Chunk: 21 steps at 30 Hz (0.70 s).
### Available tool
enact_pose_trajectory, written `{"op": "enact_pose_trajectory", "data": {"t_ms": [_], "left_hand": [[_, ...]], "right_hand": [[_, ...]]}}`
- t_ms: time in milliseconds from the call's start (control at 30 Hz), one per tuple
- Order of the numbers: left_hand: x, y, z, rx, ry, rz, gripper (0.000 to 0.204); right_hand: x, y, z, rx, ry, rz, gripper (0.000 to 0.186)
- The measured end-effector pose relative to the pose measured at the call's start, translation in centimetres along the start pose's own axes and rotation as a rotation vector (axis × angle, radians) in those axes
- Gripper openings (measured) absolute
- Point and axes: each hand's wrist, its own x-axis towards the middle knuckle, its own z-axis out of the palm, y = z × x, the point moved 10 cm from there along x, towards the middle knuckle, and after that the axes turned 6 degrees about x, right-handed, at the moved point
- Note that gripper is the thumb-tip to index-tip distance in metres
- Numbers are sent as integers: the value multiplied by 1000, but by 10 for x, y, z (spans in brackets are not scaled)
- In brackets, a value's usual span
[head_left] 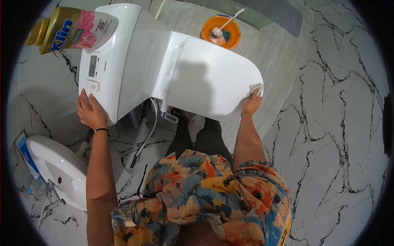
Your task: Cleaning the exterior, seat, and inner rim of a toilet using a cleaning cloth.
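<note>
A white toilet fills the upper middle, its lid (221,74) down. At the lid's rounded right end, my right hand (251,103) grips a crumpled pale cloth or tissue (256,88) against the edge. On the near corner of the white cistern (125,37), my left hand (91,110) lies with its fingers stretched out. Just beyond those fingertips is a small white square piece with a knob (93,85), and beside it a little dark panel (93,65). A gold-capped bottle (78,29) with a pink label stands at the cistern's far end.
An orange basin (232,30) holding a white-handled brush (234,18) sits on the floor beyond the toilet. A white sink (61,170) is at the lower left. Between sink and toilet hangs a hose (152,129). Black-veined white tiles (320,135) cover the right side.
</note>
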Motion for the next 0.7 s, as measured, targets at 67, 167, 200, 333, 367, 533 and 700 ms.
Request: {"op": "enact_pose_trajectory", "data": {"t_ms": [67,167,200,333,367,533,700], "left_hand": [[1,-1,0,-4,9,1,38],[-1,9,0,-16,16,18,38],[0,8,-4,-8,15,15,38],[0,5,-2,28,-13,-21,38],[0,1,0,28,-12,-14,38],[-3,2,-3,29,-14,-22,38],[-3,9,-3,-19,-36,-27,38]], "right_hand": [[5,-36,12,113,71,11,53],[-1,-123,34,183,64,-180,56],[-14,-166,38,264,94,-336,54],[-96,-295,77,344,-280,-998,37],[-105,-309,87,284,-378,-1102,37],[-56,-364,92,177,-266,-1090,43],[-49,-406,143,-188,-288,-991,37]]}}
